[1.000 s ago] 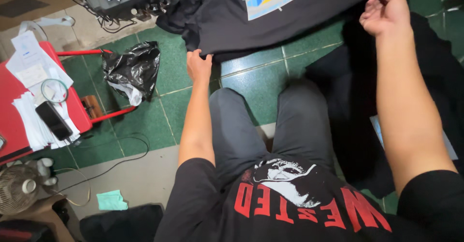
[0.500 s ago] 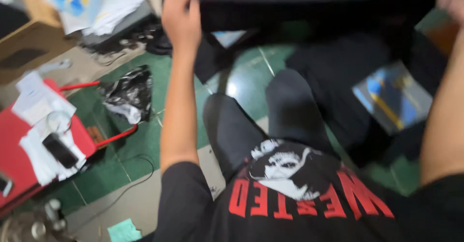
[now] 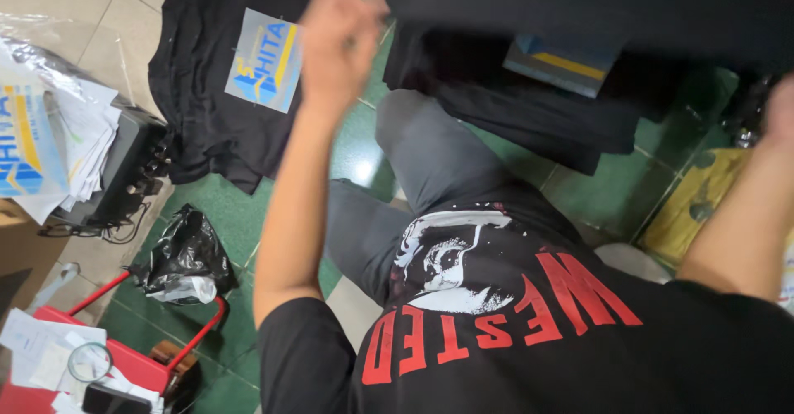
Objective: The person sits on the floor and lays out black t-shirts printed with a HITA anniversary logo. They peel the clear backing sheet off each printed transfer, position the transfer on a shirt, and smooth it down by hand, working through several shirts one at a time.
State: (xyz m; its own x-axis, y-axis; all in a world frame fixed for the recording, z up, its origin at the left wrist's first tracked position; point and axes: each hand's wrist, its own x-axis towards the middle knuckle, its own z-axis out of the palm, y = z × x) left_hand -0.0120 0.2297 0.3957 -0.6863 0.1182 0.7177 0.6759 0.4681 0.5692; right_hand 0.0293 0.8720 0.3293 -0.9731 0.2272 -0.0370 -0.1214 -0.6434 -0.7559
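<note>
**Hands lifting a black garment**

Left hand (image 3: 337,40) clenching the edge of a black garment (image 3: 595,9), raised and stretching across the top of view. Right hand (image 3: 780,110) blurred at the right edge, grip impossible to tell. Lying beyond on the green tiled floor (image 3: 248,215): a second black shirt (image 3: 207,91) bearing a blue-and-yellow print, a crumpled black plastic bag (image 3: 184,258).

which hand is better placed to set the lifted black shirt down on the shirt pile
Probably the left hand. It shows whole, gripping the lifted black shirt by its edge just above the shirt pile. The right hand is blurred at the frame edge, so its grip cannot be judged.
</note>
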